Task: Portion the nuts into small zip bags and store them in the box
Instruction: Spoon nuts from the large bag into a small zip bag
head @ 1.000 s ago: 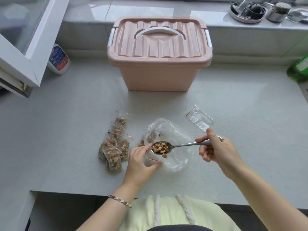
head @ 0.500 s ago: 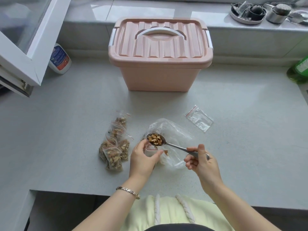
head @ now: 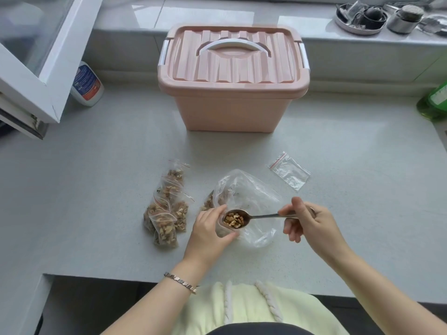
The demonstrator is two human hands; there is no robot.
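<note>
Steel spoon [head: 256, 216] heaped with nuts [head: 234, 220], right grip [head: 312, 221] pinching handle. Spoon bowl right at mouth of small zip bag [head: 226, 232], clutched in left grip [head: 209, 229]. Big clear bag [head: 251, 192] underneath on bench [head: 96, 189]. Filled bags [head: 167, 213] piled left, empty zip bag [head: 290, 172] right. Pink box [head: 233, 78] behind, lid on.

Place: a home kitchen, by the look of it.
Worktop: pale speckled counter [head: 96, 189], a grey sill [head: 242, 10] behind it.
10 o'clock: white-framed window sash [head: 31, 76] swung inward, a labelled white bottle [head: 87, 84] beside it.
12 o'clock: pink lidded storage box [head: 232, 105] on the counter.
1 o'clock: metal cup [head: 402, 20] and a cluttered dish [head: 348, 26] on the sill.
3 o'clock: green bottle [head: 435, 102] at the counter's edge.
</note>
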